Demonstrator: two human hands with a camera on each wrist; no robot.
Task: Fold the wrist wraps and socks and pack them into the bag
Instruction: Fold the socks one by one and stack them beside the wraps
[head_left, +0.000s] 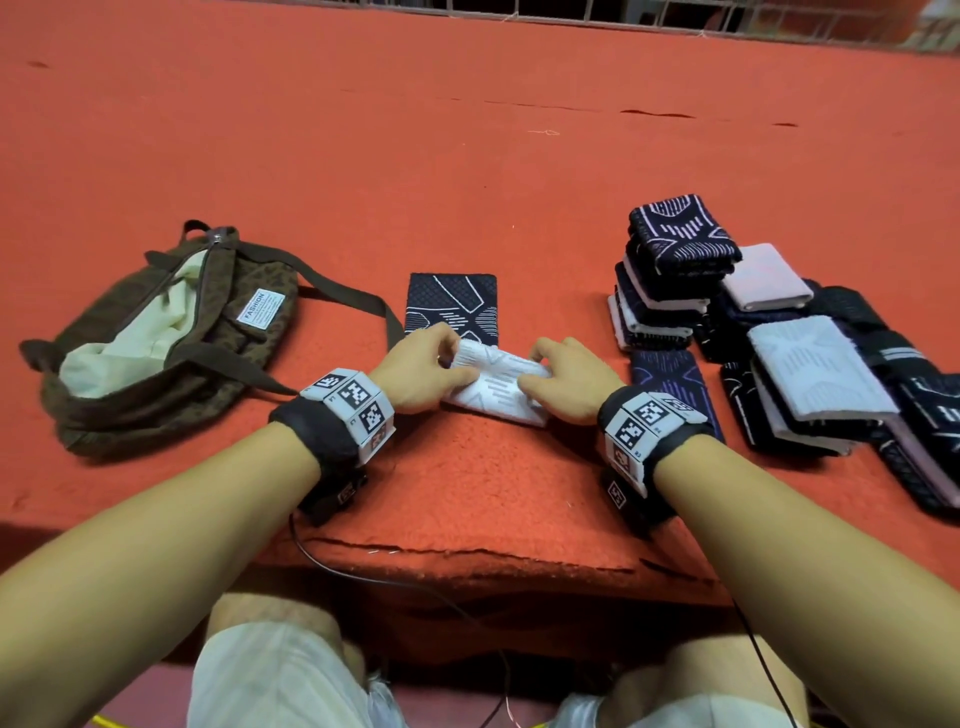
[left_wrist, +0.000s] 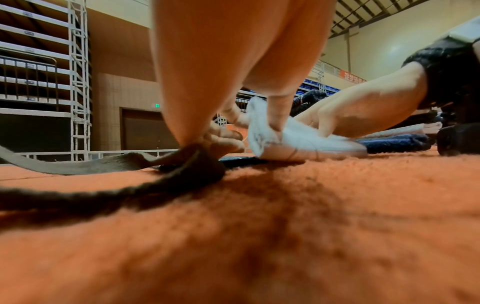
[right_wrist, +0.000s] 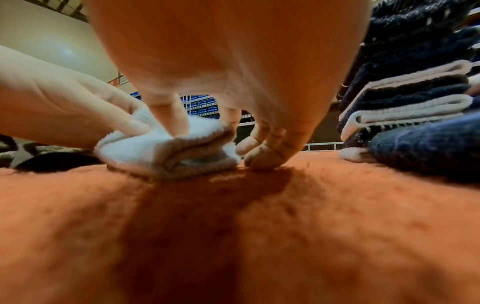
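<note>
The white wrist wrap (head_left: 496, 387) is pinched at its two ends — left hand (head_left: 418, 371) and right hand (head_left: 563, 382) clamped on it — near the carpeted platform's (head_left: 467, 493) front edge; its long axis runs hand to hand, with the open bag (head_left: 156, 332) nearer the left.

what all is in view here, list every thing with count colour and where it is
white wrap: one, white with grey lines, centre of the mat, half folded between both hands
dark wrap: one, navy with white lines, flat just behind the white one
bag: one, brown with cream lining, left, zip open, strap trailing toward the centre
pile of wraps and socks: many, exact count unclear, navy and white, stacked on the right
mat: one, orange-red, under everything
wrist bands: two, black with white coded tags, one on each wrist
cables: two, black, hanging from the wrists
left hand: pinches the white wrap's left end
right hand: pinches its right end
</note>
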